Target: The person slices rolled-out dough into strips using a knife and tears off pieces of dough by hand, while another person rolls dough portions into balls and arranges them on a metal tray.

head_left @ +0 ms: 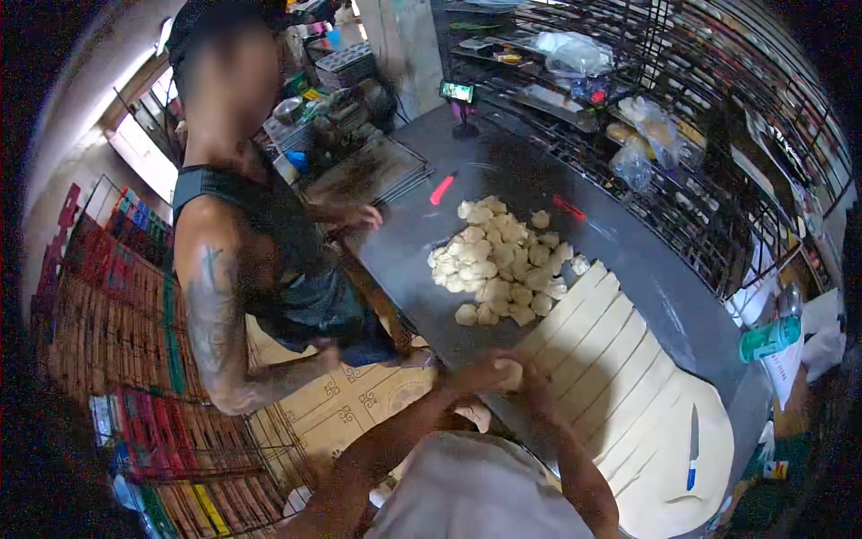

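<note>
My two hands are brought together over the near edge of the table (386,260). My left hand (483,374) is closed on a small dough piece (509,375), its fingers curled around one side. My right hand (537,384) meets the other side; how far its fingers are closed I cannot tell. This two-sided hold probably steadies the soft piece and keeps its shape. Beside my right arm lies the sheet (660,400), slit into slanting strips joined along part of its length, presumably kept flat so the cuts stay apart. The knife (693,447) rests on its broad uncut end, seemingly within reach of my right hand. The pile (503,260) of loose dough pieces sits beyond the strips, between me and the phone (458,92), apparently gathered to save room.
</note>
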Tool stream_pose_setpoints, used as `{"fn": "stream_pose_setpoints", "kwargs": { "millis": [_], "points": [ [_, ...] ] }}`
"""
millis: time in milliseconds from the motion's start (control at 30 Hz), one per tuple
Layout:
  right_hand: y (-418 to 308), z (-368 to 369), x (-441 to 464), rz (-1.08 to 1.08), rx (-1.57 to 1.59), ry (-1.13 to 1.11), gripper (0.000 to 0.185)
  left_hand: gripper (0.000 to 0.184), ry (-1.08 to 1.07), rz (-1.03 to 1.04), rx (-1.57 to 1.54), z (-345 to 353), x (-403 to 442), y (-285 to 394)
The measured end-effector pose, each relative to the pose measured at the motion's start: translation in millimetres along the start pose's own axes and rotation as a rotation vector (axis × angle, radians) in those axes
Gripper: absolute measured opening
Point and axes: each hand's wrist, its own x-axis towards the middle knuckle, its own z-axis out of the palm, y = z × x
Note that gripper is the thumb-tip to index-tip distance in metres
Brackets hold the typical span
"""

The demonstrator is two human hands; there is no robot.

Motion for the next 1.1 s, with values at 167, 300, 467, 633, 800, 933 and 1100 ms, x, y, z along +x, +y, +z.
{"fn": "stream_pose_setpoints", "kwargs": {
  "millis": [167,300,467,633,800,933,1100],
  "points": [
    [38.4,24.1,28.9,0.043,-0.032,-0.067,0.064,0.041,0.187,0.273,0.445,16.1,4.8,-14.8],
    [-11.8,31.4,40.2,-0.264,0.147,0.211,0.057,0.034,0.444,0.456,0.432,21.5,34.8,-59.1],
    [-73.0,53.3,50.0,-0.749,0.434,0.679,0.045,0.031,0.502,0.295,0.570,26.5,47.3,-44.6],
    [-7.1,27.5,46.4,-0.294,0.007,0.251,0.037,0.030,0.509,0.224,0.667,26.2,51.2,-32.1],
    [2.5,19.9,45.5,-0.076,-0.141,0.098,0.032,0.029,0.611,0.299,0.724,29.2,51.7,-40.6],
    [-3.9,15.6,39.4,-0.016,-0.163,0.124,0.028,0.026,0.564,0.391,0.633,31.3,51.4,-38.7],
    [-25.9,1.7,41.2,0.003,-0.125,0.138,0.027,0.032,0.516,0.374,0.567,21.4,49.1,-18.0]
  ]
}}
